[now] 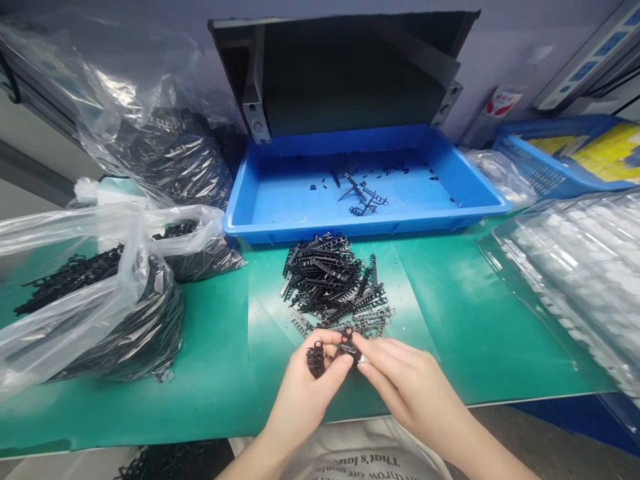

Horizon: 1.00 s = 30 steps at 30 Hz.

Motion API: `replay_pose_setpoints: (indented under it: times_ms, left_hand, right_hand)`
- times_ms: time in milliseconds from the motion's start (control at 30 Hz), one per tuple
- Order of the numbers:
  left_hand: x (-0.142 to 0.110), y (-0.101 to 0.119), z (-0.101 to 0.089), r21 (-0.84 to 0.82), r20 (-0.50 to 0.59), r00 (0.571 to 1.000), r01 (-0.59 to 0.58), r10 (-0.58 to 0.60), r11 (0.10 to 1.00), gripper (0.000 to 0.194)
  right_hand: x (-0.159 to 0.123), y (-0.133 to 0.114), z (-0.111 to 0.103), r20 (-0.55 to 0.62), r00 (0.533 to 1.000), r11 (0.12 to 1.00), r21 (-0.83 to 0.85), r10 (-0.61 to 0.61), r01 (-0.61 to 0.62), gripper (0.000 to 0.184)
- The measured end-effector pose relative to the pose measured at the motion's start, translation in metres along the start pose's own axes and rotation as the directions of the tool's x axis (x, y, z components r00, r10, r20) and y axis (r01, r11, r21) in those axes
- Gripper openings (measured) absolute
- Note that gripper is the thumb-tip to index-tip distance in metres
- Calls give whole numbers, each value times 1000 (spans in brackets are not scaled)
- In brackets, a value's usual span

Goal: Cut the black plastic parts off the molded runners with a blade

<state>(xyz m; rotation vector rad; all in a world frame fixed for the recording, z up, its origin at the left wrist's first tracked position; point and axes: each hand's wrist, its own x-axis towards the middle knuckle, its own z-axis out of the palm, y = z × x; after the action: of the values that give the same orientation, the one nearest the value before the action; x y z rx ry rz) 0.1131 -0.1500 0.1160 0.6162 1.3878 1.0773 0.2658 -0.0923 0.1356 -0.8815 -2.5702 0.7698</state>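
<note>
Close to the table's front edge, my left hand is closed around several small black plastic parts, some of which stick out between thumb and palm. My right hand meets it from the right, its fingers pinched on a black plastic part held between both hands. A small white piece shows at the right fingertips; what it is I cannot tell. Just beyond the hands lies a heap of black plastic strips with rings, on a clear sheet over the green mat.
A blue tray behind the heap holds black scraps. On the left stand clear bags of black parts. Stacked clear plastic trays sit at right, with a blue basket behind them. A dark panel overhangs the tray.
</note>
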Motion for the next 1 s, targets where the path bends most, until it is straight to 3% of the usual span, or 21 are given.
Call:
replay_pose_setpoints:
  times_ms: [533, 1000]
  left_hand:
    - [-2, -1, 7, -16, -28, 999, -19, 19, 1000, 15]
    - [1, -1, 7, 45, -7, 1000, -13, 13, 999, 17]
  right_hand:
    - [-2, -4, 12, -92, 994, 997, -29, 63, -66, 34]
    - [-1, 1, 7, 1, 998, 996, 67, 57, -57, 34]
